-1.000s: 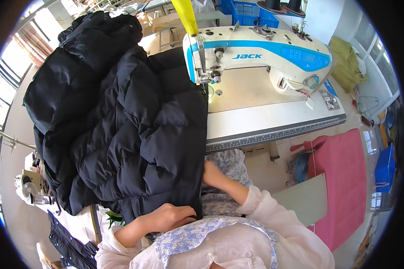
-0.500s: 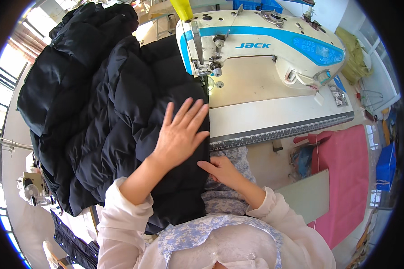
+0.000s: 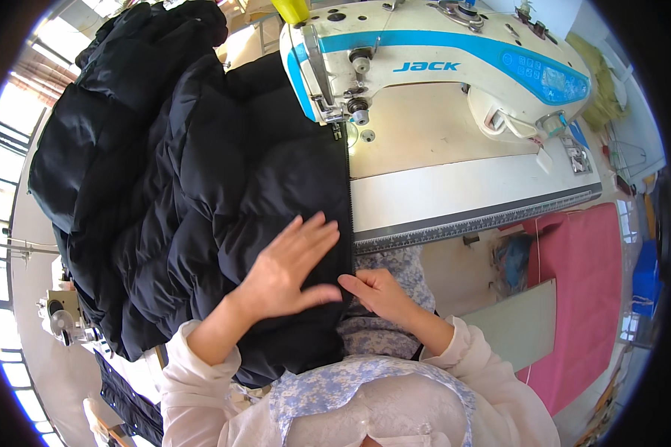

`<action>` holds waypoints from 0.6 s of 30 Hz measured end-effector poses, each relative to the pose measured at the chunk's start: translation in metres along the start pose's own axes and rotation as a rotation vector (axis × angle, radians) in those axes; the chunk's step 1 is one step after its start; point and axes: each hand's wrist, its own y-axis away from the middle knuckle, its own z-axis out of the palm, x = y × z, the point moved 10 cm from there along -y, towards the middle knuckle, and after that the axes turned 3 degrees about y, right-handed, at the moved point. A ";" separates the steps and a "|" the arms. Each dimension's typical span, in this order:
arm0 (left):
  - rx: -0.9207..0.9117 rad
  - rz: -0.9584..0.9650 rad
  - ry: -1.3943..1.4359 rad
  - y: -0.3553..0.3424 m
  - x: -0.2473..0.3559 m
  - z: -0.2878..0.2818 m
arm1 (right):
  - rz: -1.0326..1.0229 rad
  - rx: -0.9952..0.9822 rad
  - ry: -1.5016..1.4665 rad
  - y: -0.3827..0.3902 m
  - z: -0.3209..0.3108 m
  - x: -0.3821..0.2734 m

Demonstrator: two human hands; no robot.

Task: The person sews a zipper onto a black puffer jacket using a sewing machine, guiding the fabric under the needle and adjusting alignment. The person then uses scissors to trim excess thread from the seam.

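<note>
A black quilted puffer jacket [image 3: 194,171] spreads over the left side of the sewing table and hangs toward my lap. Along its right edge runs a black zipper [image 3: 350,216], leading up to the presser foot [image 3: 338,132] of a white and blue sewing machine [image 3: 425,52]. My left hand [image 3: 279,272] is open over the jacket's near part, fingers spread and thumb pointing right. At the zipper edge, my right hand [image 3: 384,292] is closed, thumb on top, pinching the jacket edge. Its other fingertips are partly hidden underneath.
A ruler strip [image 3: 477,223] lines the table's front edge. Right of my lap are a pale board [image 3: 514,324] and pink fabric [image 3: 585,298], with a blue bin [image 3: 646,276] farther right. A yellow thread cone [image 3: 291,9] stands at the top. Another machine [image 3: 63,313] is at left.
My left hand has slid toward me down the jacket, away from the presser foot. My right hand stays at the zipper edge. The whole view has shifted slightly.
</note>
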 end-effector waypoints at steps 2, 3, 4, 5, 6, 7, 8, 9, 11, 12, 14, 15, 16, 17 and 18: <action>-0.049 -0.119 -0.240 0.005 0.015 0.017 | -0.038 0.000 -0.014 0.004 0.001 -0.015; -0.011 -0.173 -0.250 0.006 0.009 0.022 | -0.057 -0.001 -0.023 0.005 0.000 -0.020; -0.022 -0.182 -0.291 0.005 0.009 0.026 | -0.113 0.010 0.050 0.004 -0.001 -0.026; -0.033 -0.192 -0.331 0.005 0.009 0.028 | -0.168 0.021 0.123 0.004 -0.004 -0.032; -0.044 -0.203 -0.371 0.005 0.007 0.030 | -0.222 0.032 0.196 0.003 -0.005 -0.038; 0.012 -0.179 -0.391 0.006 0.005 0.030 | -0.295 0.035 0.230 0.004 -0.006 -0.049; 0.019 -0.170 -0.385 0.008 0.003 0.031 | -0.368 0.038 0.263 0.005 -0.007 -0.062; 0.026 -0.160 -0.379 0.010 0.002 0.031 | -0.440 0.040 0.297 0.004 -0.009 -0.074; 0.040 -0.152 -0.360 0.012 0.002 0.029 | -0.692 0.223 0.717 0.006 -0.032 -0.104; 0.045 -0.153 -0.349 0.013 0.002 0.028 | -0.733 0.291 0.865 0.003 -0.040 -0.118; 0.052 -0.150 -0.329 0.012 0.003 0.026 | -0.886 0.323 0.970 -0.005 -0.040 -0.131; 0.055 -0.150 -0.320 0.012 0.003 0.026 | -0.963 0.338 1.022 -0.006 -0.038 -0.134; 0.057 -0.147 -0.311 0.011 0.003 0.025 | -1.008 0.316 1.054 -0.010 -0.035 -0.131; 0.063 -0.142 -0.312 0.011 0.003 0.024 | -1.053 0.294 1.086 -0.014 -0.031 -0.127; 0.068 -0.137 -0.313 0.010 0.003 0.024 | -1.098 0.272 1.117 -0.016 -0.027 -0.124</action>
